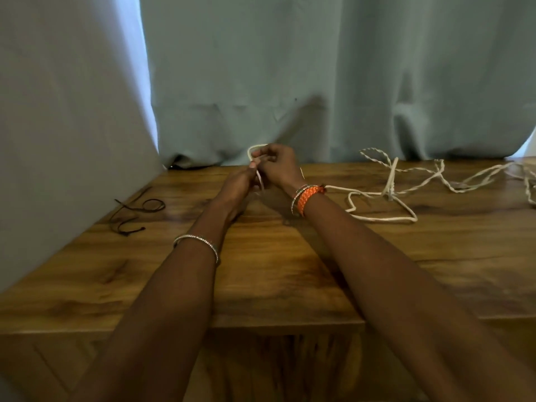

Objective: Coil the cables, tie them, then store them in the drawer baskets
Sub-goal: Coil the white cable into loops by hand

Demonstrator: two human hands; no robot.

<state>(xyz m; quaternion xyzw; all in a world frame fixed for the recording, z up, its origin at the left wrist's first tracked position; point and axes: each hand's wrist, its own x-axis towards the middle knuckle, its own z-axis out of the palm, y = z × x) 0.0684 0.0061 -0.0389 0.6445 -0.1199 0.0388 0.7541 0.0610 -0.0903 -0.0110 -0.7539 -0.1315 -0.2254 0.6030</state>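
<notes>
A long white cable point(385, 195) lies in loose tangles across the right half of the wooden table point(261, 271). One end of it rises into a small loop between my hands at the table's back middle. My right hand point(278, 165) pinches that loop near its top, fingers curled. Just below and to the left, my left hand point(240, 184) grips the strand where it hangs down. Both hands touch each other above the tabletop. A thin dark cord point(136, 211) lies loose on the table at the left.
A pale green curtain point(319, 82) hangs close behind the table. A grey-white panel point(58, 126) stands along the left side. The table's front edge runs below my forearms, with wooden drawer fronts point(58, 367) under it.
</notes>
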